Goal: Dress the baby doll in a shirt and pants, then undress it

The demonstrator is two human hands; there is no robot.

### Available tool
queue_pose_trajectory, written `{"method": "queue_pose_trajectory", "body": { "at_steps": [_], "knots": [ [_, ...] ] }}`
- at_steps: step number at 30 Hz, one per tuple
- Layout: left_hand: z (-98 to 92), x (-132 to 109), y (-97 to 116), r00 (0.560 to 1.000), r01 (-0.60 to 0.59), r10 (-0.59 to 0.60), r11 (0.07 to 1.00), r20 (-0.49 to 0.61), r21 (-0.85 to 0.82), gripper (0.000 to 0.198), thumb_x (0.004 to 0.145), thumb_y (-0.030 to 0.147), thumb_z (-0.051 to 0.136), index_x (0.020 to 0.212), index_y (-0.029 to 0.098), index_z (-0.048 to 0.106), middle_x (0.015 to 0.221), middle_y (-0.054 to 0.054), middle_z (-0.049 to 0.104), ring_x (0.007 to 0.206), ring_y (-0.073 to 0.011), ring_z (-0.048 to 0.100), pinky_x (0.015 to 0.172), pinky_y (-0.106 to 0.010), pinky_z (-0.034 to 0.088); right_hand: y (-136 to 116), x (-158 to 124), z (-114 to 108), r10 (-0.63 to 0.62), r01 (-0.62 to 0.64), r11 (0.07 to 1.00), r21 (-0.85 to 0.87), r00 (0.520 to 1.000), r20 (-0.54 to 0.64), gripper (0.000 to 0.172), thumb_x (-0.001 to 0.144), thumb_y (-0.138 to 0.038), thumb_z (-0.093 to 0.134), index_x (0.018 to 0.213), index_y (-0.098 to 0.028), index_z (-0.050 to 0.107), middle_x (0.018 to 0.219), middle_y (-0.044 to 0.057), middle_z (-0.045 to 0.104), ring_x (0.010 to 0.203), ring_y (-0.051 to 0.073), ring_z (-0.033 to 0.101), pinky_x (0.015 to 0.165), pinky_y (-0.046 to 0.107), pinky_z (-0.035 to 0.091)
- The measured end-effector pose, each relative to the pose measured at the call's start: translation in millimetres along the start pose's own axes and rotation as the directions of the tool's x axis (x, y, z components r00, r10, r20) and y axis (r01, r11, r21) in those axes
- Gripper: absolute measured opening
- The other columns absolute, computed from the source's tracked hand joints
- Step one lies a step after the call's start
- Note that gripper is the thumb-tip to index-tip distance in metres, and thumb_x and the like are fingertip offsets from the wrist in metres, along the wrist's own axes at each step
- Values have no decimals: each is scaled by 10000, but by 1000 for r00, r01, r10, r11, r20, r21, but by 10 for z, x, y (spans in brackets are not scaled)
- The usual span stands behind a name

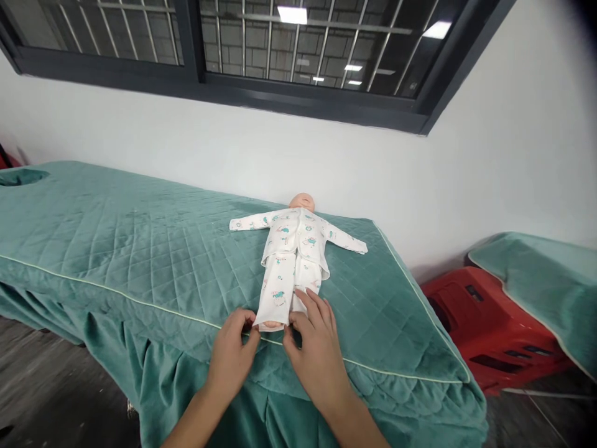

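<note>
A baby doll (302, 201) lies on its back on the green quilted bed, head toward the wall and arms spread. It wears a white printed jacket (295, 235) and matching white pants (278, 289). My left hand (234, 347) pinches the left edge of one pant leg's hem. On the hem's other edge, my right hand (318, 343) pinches the cloth, its other fingers resting over the second pant leg. Between my hands the cuff is held spread, and a bit of the doll's foot (272, 324) shows inside it. The second leg's cuff is hidden behind my right hand.
The bed (153, 249) has light piping along its edge and a face hole (23, 177) at the far left. A red plastic stool (494, 336) stands to the right, partly under a green cloth (541, 274). Behind are a white wall and a barred window (308, 43).
</note>
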State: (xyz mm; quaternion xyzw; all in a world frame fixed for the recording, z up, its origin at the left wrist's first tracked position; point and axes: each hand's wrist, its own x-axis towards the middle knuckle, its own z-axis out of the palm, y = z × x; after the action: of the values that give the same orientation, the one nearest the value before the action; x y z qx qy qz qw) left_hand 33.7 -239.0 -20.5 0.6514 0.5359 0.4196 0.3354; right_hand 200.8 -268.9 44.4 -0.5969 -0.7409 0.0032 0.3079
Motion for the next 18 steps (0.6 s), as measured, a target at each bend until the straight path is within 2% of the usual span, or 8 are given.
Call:
{"method": "queue_pose_trajectory", "body": {
  "at_steps": [5, 9, 11, 14, 16, 18],
  "knots": [
    [33, -4, -45, 995, -79, 85, 990, -50, 113, 169, 905, 329, 514, 1000, 223, 606, 955, -65, 628, 885, -241, 600, 784, -391, 493, 85, -53, -40, -12, 10, 994, 104, 1000, 24, 162, 911, -175, 520, 999, -248, 635, 1414, 86, 510, 1382, 303, 372, 1080, 564, 418],
    [-7, -17, 146, 972, -176, 194, 975, -133, 137, 262, 899, 296, 531, 1152, 236, 570, 1214, -110, 570, 1125, -271, 559, 916, -431, 492, 264, -152, -120, 93, -87, 967, 238, 996, -14, 174, 937, -245, 522, 1085, -269, 609, 1392, 103, 504, 1309, 278, 474, 1036, 498, 482],
    [-1, 1, 284, 948, -288, 305, 942, -85, 171, 314, 897, 254, 532, 1210, 255, 552, 1293, -110, 538, 1207, -274, 517, 980, -441, 470, 373, -204, -123, 126, -117, 953, 280, 992, -15, 226, 941, -247, 512, 1156, -271, 578, 1388, 106, 502, 1296, 264, 491, 1050, 487, 473],
    [68, 73, 465, 893, -445, 443, 852, 74, 275, 346, 878, 180, 525, 1213, 261, 559, 1330, -105, 535, 1286, -292, 454, 1022, -476, 440, 493, -255, -61, 127, -119, 946, 301, 992, -8, 317, 918, -206, 515, 1231, -255, 524, 1352, 107, 512, 1280, 251, 496, 1076, 487, 443],
    [136, 134, 540, 875, -481, 463, 793, 143, 373, 333, 853, 133, 525, 1161, 244, 585, 1351, -111, 529, 1338, -312, 400, 1033, -509, 418, 518, -264, 2, 170, -159, 945, 285, 985, -12, 309, 894, -192, 534, 1199, -235, 527, 1262, 108, 547, 1195, 250, 542, 1024, 470, 476],
    [201, 189, 576, 876, -476, 454, 754, 165, 453, 286, 834, 105, 532, 1081, 225, 611, 1359, -124, 523, 1367, -325, 365, 1036, -528, 402, 504, -257, 55, 225, -221, 945, 239, 974, 10, 243, 883, -201, 548, 1125, -221, 548, 1136, 98, 582, 1055, 249, 590, 917, 447, 517]
  ]
}}
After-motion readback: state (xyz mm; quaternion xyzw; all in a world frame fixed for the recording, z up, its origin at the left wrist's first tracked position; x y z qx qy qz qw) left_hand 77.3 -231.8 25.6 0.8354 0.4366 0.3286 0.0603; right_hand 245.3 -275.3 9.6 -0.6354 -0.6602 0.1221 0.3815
